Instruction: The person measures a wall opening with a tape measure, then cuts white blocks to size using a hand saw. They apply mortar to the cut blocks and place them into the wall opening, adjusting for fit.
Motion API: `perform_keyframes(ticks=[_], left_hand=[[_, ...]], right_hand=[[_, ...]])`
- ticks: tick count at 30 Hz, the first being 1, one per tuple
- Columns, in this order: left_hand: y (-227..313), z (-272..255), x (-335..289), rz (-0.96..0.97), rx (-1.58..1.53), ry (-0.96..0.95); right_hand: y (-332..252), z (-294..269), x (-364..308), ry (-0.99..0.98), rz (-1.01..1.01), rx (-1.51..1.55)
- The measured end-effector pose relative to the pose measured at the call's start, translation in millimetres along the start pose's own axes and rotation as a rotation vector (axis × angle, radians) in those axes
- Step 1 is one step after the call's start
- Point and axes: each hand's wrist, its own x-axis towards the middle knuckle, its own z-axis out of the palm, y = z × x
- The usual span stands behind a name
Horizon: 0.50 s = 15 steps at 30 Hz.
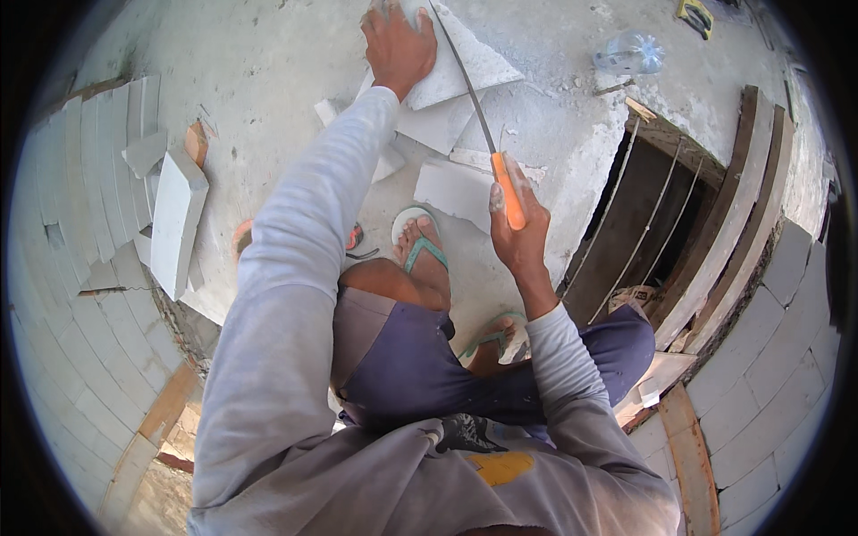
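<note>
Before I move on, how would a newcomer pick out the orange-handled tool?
Find the dark rectangular opening in the concrete floor, right of centre. Left of it, the right hand grips the orange-handled tool, its long, thin blade running up over the white slab beneath the left hand. Its bright orange handle sets it apart from the pale flat pieces nearby.

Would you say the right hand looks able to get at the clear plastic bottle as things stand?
Probably not: the right hand is wrapped around the orange saw handle, and the clear plastic bottle lies farther out, though nothing visible blocks the way.
</note>
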Motion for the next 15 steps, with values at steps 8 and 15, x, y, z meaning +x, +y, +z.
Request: perform_keyframes(ticks=[8,15], left_hand=[[13,-7,1,-0.038,-0.055,-0.011],[3,-1,-11,-0.012,-0.012,-0.02]], right_hand=[[-28,9,60,-0.078,0.148,0.014],[-26,-24,-44,0.01,-0.003,-0.064]])
